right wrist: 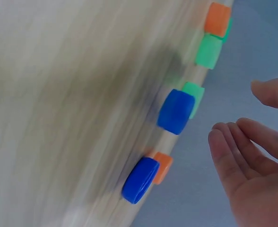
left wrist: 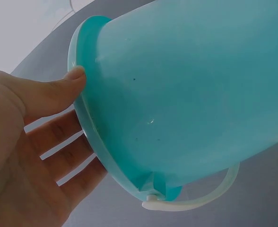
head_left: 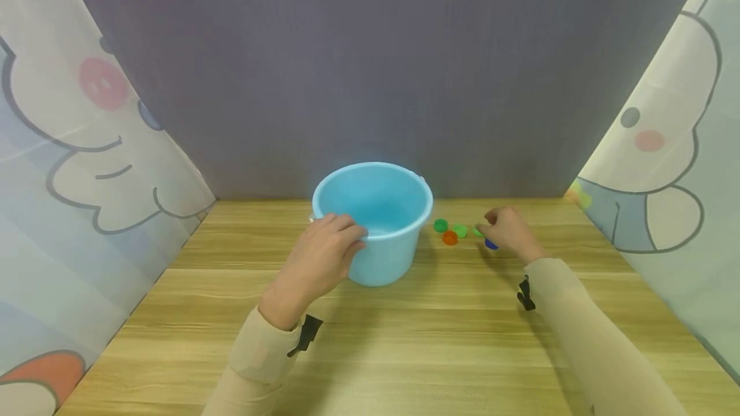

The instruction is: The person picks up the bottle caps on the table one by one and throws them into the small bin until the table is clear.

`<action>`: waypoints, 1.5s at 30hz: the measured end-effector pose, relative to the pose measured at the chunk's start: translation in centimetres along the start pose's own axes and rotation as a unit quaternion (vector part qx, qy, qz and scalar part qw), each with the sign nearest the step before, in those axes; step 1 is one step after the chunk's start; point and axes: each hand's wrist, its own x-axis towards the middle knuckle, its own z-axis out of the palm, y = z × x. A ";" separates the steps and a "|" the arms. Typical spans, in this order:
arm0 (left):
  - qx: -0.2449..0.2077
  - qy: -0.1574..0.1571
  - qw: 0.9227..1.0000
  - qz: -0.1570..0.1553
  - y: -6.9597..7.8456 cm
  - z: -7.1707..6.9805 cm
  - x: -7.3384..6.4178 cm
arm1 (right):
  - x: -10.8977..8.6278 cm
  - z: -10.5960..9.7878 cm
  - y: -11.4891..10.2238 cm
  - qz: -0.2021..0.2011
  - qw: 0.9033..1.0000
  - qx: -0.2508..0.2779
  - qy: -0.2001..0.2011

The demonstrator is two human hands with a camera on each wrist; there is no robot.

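Observation:
A light blue plastic bucket (head_left: 384, 259) stands upright on the wooden table. My left hand (head_left: 326, 249) grips its near left rim, the thumb outside and the fingers over the inner side. In the left wrist view, the bucket's wall (left wrist: 186, 90) fills much of the picture. To the bucket's right, my right hand (head_left: 509, 233) hangs over small round plastic caps, fingers apart from thumb and nothing held. Close to it are a blue cap (right wrist: 177, 111) and a light green cap (right wrist: 194, 97). Another blue cap (right wrist: 140, 180) and an orange cap (right wrist: 163, 168) lie beside them.
Between bucket and right hand lie a dark green cap (head_left: 440, 225), an orange cap (head_left: 449, 237) and a light green cap (head_left: 459, 230). A white handle (left wrist: 200, 203) hangs from the bucket. A grey panel (head_left: 381, 69) rises behind the table (head_left: 416, 352); printed cloths flank it.

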 end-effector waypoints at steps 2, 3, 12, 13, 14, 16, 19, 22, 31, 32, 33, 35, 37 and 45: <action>0.000 0.000 1.000 0.000 0.0 0.0 0.0 | 0.0 0.0 0.3 -0.001 1.000 -0.009 -0.007; 0.000 0.000 1.000 0.001 0.0 0.0 0.0 | 0.0 0.0 0.4 -0.001 1.000 -0.014 -0.010; 0.003 0.001 1.000 0.006 0.0 0.0 0.0 | 0.0 -0.2 0.6 -0.003 0.997 -0.058 -0.043; 0.003 0.003 1.000 0.007 0.0 0.0 0.0 | 0.0 -0.2 0.6 -0.004 0.997 -0.064 -0.048; 0.004 0.004 1.000 0.008 0.0 -0.1 0.1 | 0.0 -0.3 0.6 -0.005 0.996 -0.070 -0.053; 0.006 0.005 1.000 0.008 0.0 -0.1 0.0 | 0.1 -0.3 0.7 -0.004 0.995 -0.078 -0.064; 0.008 0.003 1.000 0.007 -0.1 -0.1 0.0 | 0.1 -0.3 0.7 -0.003 0.993 -0.090 -0.073; 0.008 0.002 1.000 0.006 -0.1 -0.1 0.0 | 0.2 -0.2 0.9 -0.006 0.993 -0.092 -0.075; 0.004 -0.001 1.000 0.006 -0.1 0.0 0.0 | 0.0 0.0 1.3 0.012 0.993 -0.073 -0.093; 0.004 -0.001 1.000 0.005 -0.1 0.0 0.0 | -0.1 0.1 1.3 0.012 0.993 -0.069 -0.094; 0.003 -0.001 1.000 0.005 -0.1 0.0 0.0 | -0.1 0.1 1.3 0.011 0.993 -0.067 -0.094; 0.003 -0.001 1.000 0.005 -0.1 0.0 0.0 | -0.2 0.1 1.3 0.009 0.993 -0.062 -0.096; 0.004 -0.002 1.000 0.004 -0.1 0.0 0.0 | -0.2 0.1 1.3 0.007 0.993 -0.060 -0.098; 0.004 -0.003 1.000 0.005 -0.1 -0.1 0.1 | -0.1 0.2 1.3 0.008 0.993 -0.066 -0.098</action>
